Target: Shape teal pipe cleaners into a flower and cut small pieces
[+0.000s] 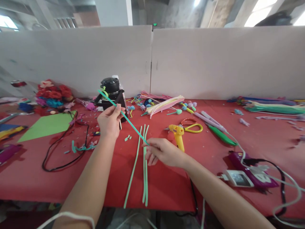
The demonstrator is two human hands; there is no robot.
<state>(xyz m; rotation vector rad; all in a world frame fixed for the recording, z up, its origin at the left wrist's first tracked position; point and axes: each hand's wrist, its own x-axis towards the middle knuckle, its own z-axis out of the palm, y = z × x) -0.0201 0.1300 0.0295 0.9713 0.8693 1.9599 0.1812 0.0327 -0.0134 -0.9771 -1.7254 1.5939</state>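
Observation:
A teal pipe cleaner (132, 125) slants through the air between my two hands. My left hand (110, 121) pinches it near its upper part, and its free tip points up and left. At the lower right end, my right hand (162, 151) holds it between thumb and fingers. Under the hands, several light green pipe cleaners (133, 170) lie lengthwise on the red table (171, 187). A few short cut green pieces (128, 137) lie to their left. The yellow glue gun (177, 135) and scissors with yellow and red handles (193, 128) rest beyond my right hand.
A black machine (110, 92) stands behind my left hand. Bundled pastel pipe cleaners (165, 106) lie at the back. A lilac hair straightener (211, 121) and a purple power strip (252, 171) with cables are on the right. Black cable (64, 167) loops beside green paper (47, 125) on the left.

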